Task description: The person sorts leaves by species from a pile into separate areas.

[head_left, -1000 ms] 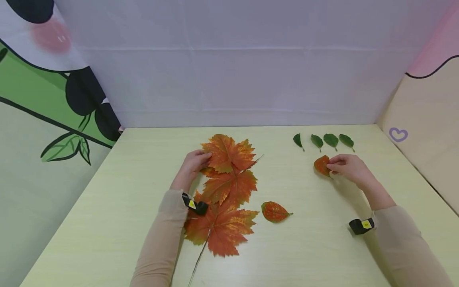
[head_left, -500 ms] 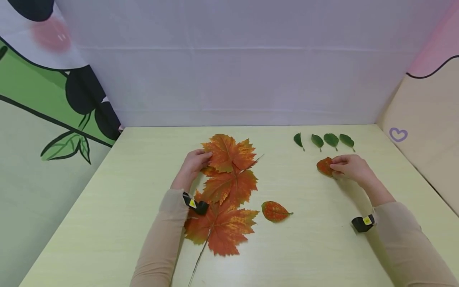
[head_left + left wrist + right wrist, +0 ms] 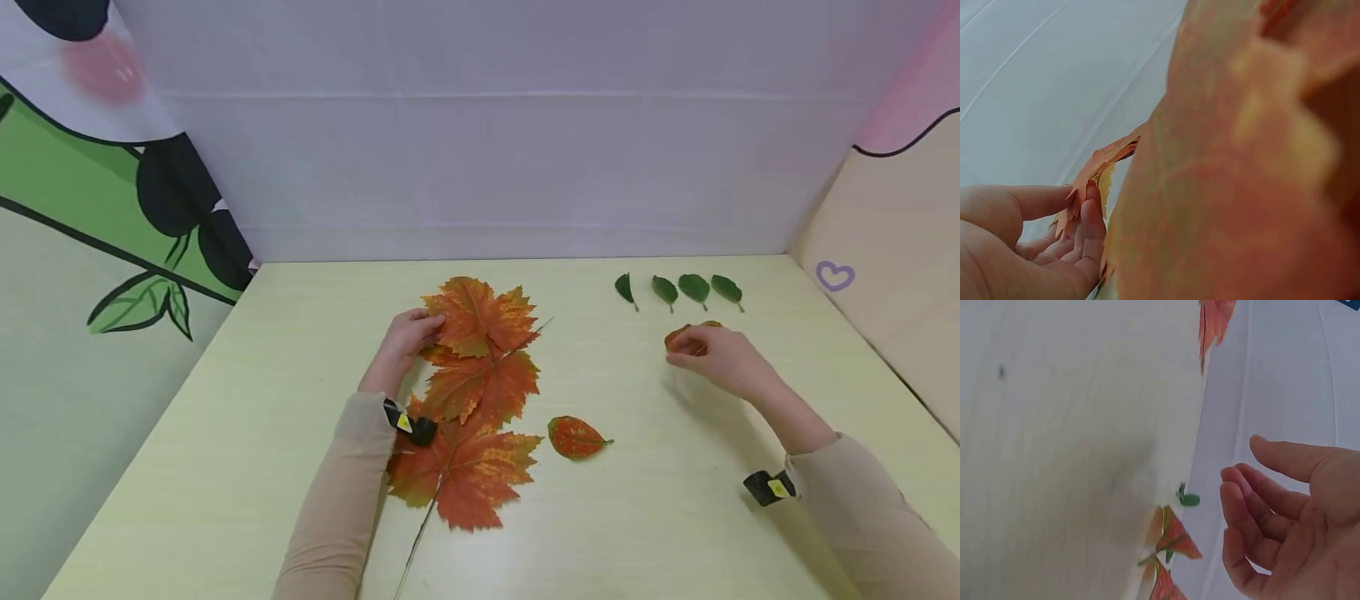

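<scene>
Pinching maple leaf in left hand; holding nothing in loosely parted right hand, nearer to, and upper right of, near-horizontal speckled leaf, stem rightward in frame

Branch lies left — four leaves back right.

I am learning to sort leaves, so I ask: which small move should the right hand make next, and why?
Probably the right hand should reach for the lone orange-red leaf beside the maple leaves. The hand's thumb and fingers are apart with nothing between them, and this leaf lies away from the orange-red leaves near the green leaves.
</scene>
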Available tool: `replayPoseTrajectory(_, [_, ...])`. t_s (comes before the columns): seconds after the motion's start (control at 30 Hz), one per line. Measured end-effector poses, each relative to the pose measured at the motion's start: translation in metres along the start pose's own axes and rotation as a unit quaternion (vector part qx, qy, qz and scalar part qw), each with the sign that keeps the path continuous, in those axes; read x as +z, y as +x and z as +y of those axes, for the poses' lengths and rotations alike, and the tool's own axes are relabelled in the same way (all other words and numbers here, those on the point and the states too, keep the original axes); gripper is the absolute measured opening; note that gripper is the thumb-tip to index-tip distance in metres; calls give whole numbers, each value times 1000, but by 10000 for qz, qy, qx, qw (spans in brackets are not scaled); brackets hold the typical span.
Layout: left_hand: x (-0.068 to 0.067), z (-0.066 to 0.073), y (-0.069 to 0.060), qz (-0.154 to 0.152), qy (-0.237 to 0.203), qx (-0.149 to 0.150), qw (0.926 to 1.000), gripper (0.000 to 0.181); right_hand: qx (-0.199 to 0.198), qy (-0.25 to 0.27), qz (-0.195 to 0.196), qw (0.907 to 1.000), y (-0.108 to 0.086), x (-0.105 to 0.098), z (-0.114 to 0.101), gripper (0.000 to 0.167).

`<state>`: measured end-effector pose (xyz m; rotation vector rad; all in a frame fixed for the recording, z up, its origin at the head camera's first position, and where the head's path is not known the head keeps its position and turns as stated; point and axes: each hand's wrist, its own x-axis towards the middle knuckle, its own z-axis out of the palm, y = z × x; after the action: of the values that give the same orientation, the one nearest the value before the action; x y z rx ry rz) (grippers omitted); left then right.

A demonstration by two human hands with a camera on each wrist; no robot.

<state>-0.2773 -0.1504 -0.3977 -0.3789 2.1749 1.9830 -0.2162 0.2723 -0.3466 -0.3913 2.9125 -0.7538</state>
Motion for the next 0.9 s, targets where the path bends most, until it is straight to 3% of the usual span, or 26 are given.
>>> replayPoseTrajectory(0.27, [1,0,3,-20,-26,39,10000,23,-543,586,-624,9949,-11,31,-40,28])
replayPoseTrajectory(0.5, [1,-1,3,-24,-18,15,10000,24,-1047,1196,-1327,9783,-11,51,-65,31])
replayPoseTrajectory(0.63, [1,-3,4,20,19,-12,10000,27,-1131,1385,-1651,9699,-9,60,-74,29])
replayPoseTrajectory(0.9, [0,-5,8,34,117,-91,9999,37,-1141,1382,-1831,9666,-8,71,-81,19])
